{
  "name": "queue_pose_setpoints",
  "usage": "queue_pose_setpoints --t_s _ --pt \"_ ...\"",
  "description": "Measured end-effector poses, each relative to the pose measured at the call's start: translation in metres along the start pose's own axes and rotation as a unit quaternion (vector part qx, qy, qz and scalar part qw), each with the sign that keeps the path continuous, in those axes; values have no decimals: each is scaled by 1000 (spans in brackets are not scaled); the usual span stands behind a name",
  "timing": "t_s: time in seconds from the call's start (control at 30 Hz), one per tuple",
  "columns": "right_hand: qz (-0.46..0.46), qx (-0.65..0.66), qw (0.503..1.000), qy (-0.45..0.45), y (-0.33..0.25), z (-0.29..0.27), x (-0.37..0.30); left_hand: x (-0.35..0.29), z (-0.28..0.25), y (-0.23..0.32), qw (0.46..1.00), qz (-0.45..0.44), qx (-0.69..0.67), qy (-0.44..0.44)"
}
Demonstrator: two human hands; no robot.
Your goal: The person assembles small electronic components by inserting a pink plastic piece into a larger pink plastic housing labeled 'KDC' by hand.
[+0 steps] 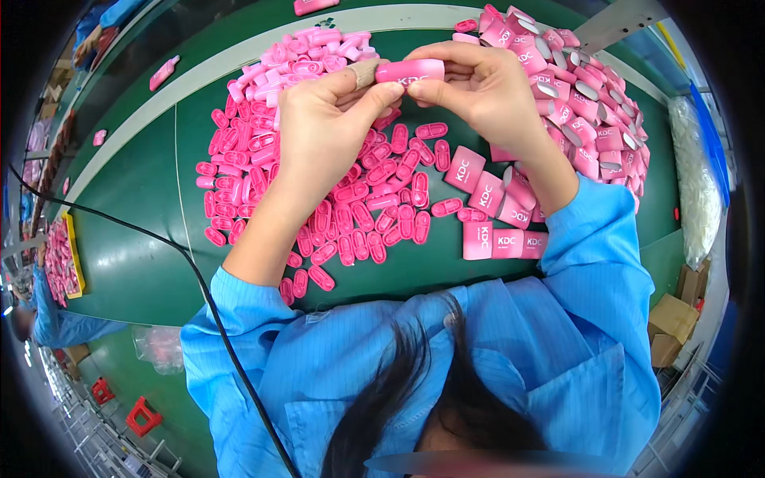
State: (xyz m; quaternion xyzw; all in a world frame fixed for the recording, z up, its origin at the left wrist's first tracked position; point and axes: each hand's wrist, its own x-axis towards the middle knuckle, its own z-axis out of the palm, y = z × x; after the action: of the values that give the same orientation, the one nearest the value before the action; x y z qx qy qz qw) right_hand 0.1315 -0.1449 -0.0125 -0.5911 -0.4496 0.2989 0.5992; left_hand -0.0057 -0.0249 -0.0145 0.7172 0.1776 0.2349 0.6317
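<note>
Both my hands are raised over the green table, pinching one small pink casing (410, 70) between them. My left hand (323, 111), with a beige wrap on one finger, has its thumb and fingers at the casing's left end. At the right end, my right hand (494, 92) grips it between thumb and fingers. Beneath and around my left arm lie many pink oval caps (374, 171), with lighter pink plastic pieces (299, 60) heaped beyond them. Near my right wrist, several printed pink sleeves (486, 191) lie flat, and a tall heap of such sleeves (590, 115) rises to the right.
A black cable (191, 255) runs past my left arm. Beyond the table's pale rail (187, 80) lie a few pink pieces. Clear plastic bags (693, 183) and cardboard boxes (673, 319) are at right. At far left, a person in blue (60, 323) is beside a yellow-edged tray (76, 255).
</note>
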Motion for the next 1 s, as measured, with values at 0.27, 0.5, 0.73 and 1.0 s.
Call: queue_pose_setpoints --t_s 0.27,0.5,0.73,1.0 --pt "-119 -213 970 -19 -35 8 22 9 -15 20 985 -42 -150 -79" --pt "-67 -100 992 -33 -45 24 52 27 -41 0 968 -35 -247 -43" --pt "-28 -446 887 -115 26 2 50 37 -51 -8 907 -79 -412 -17" --pt "6 -364 924 -117 21 2 4 30 -44 -14 925 -83 -367 -59"
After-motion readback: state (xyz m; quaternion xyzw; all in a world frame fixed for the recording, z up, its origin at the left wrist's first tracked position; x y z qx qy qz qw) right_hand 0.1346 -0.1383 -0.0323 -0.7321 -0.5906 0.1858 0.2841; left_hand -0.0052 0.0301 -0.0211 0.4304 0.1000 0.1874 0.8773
